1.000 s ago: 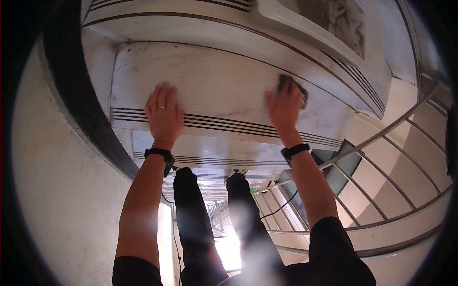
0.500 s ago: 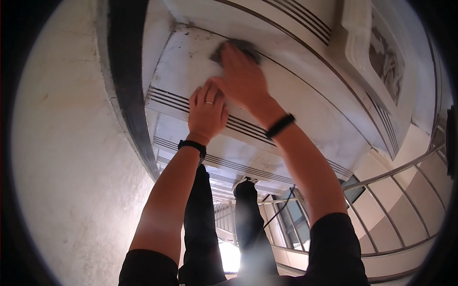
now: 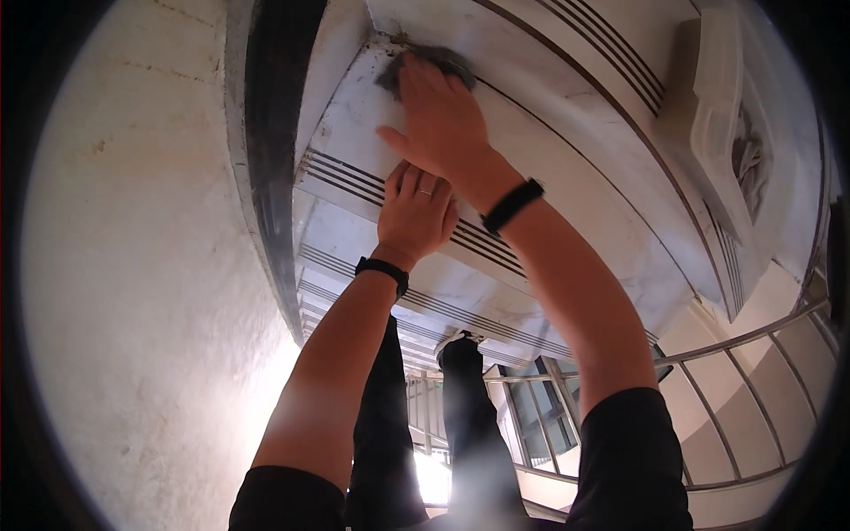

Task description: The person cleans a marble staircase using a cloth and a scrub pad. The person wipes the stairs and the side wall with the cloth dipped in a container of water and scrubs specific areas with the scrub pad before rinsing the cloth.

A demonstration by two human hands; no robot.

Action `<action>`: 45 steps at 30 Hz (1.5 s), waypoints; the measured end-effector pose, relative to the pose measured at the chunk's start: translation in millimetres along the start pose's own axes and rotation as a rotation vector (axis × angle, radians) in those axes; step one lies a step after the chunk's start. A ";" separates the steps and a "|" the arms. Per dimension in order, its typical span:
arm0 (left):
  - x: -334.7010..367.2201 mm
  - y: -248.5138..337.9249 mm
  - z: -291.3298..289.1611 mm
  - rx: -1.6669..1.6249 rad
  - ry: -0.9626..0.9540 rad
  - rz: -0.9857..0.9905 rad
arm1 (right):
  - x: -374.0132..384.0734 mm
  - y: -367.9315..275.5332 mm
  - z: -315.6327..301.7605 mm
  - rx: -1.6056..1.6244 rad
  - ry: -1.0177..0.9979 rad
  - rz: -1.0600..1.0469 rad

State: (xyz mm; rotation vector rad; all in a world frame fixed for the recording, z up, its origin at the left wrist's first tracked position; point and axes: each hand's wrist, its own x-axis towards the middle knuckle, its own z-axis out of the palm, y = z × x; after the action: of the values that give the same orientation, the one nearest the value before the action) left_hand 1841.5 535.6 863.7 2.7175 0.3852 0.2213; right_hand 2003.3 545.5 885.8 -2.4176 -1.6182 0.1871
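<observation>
My right hand [image 3: 443,115] presses a dark grey cloth [image 3: 456,64] down onto a pale, marble-like stair step [image 3: 549,159]. Its fingers lie over the cloth, close to the step's left inner corner, and the thumb stands out to the side. Much of the cloth is hidden under the hand. My left hand [image 3: 413,217] rests on the step's front edge, beside the dark grooved lines, with its fingers stretched out and nothing visible in it. The right wrist is just above its fingertips. Dark specks and dirt show in the step's corner.
On the higher step at right stands a white plastic basket [image 3: 715,97] with grey cloth-like material inside. A plaster wall [image 3: 150,265] with a dark skirting strip [image 3: 276,115] borders the left. Metal railing [image 3: 708,354] runs at lower right. More steps descend around my legs.
My right hand has slid the cloth toward the step's inner left corner. The left hand stays at the grooved edge. The whole view has shifted slightly.
</observation>
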 end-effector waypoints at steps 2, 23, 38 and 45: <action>-3.3 -4.2 0.8 -0.015 0.018 0.000 | -23.9 10.3 -13.2 -0.019 -0.052 -0.008; 5.5 5.7 4.2 -0.016 0.002 0.013 | 43.4 -21.8 9.3 -0.135 0.068 0.043; -1.0 -3.9 6.4 -0.043 -0.152 -0.031 | 13.3 -61.0 23.3 -0.107 -0.007 -0.118; 14.3 8.1 -15.8 -0.021 -0.541 -0.095 | 44.7 -28.9 10.6 -0.163 0.031 0.035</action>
State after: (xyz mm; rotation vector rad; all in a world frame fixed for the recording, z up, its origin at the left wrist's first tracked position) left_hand 1853.8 538.3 882.7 2.5910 0.3436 -0.5226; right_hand 1992.1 598.6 883.8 -2.5557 -1.6378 0.0236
